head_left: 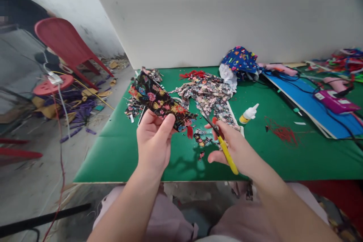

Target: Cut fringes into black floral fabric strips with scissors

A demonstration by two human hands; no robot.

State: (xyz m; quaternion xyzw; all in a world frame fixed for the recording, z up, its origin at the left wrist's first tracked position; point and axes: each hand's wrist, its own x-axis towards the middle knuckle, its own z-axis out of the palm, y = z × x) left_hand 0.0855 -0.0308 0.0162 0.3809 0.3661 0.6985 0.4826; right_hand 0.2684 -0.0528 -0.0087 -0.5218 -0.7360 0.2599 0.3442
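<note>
My left hand (154, 143) is closed, with thumb and fingers pinching a black floral fabric piece (159, 100) above the table. A small red tassel (190, 132) hangs at the fabric's lower right end. In my right hand (235, 143) are yellow-handled scissors (227, 155), their dark blades slanting up and left, apart from the fabric. The thumb is spread away from the handle. Under and between the hands lie small floral scraps (201, 140). Behind them is a heap of pale floral cloth (204, 92) with red tassels (195, 74) on top.
On the green tabletop (113, 159) stands a glue bottle (248, 114). Red threads (283, 132), a blue folder (306, 102) and a purple glue gun (337, 101) with cords lie to the right. Blue patterned cloth (239, 60) sits by the white panel. A red chair (65, 41) is left.
</note>
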